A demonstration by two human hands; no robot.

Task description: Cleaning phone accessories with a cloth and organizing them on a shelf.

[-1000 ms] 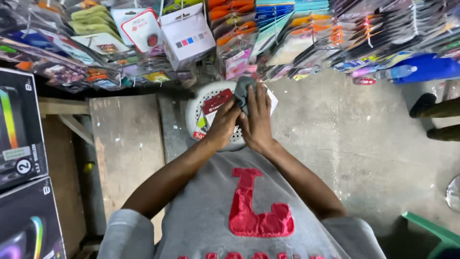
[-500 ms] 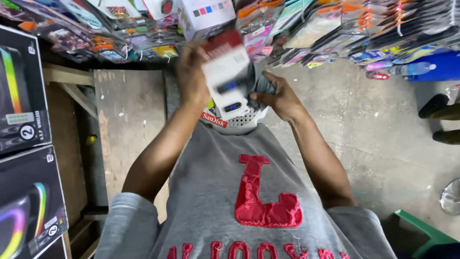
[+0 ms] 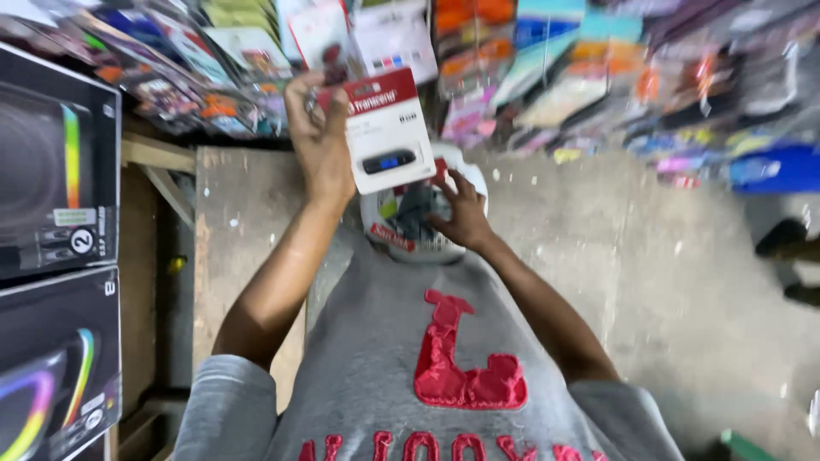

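Concrete floor below; left hand lifts carded flash drive (red-topped).

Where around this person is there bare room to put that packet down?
Free: the wooden board between the black boxes and the left hand, and the concrete floor right of the white basket. Crowded: the hanging packets along the top, and the basket, where the right hand rests.

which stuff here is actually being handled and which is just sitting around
In hand:
- left hand holds up a red and white carded pack with a small black stick
- right hand reaches into the white basket of packets

Lying about:
- black boxes stacked left
- hanging packets behind
- concrete floor
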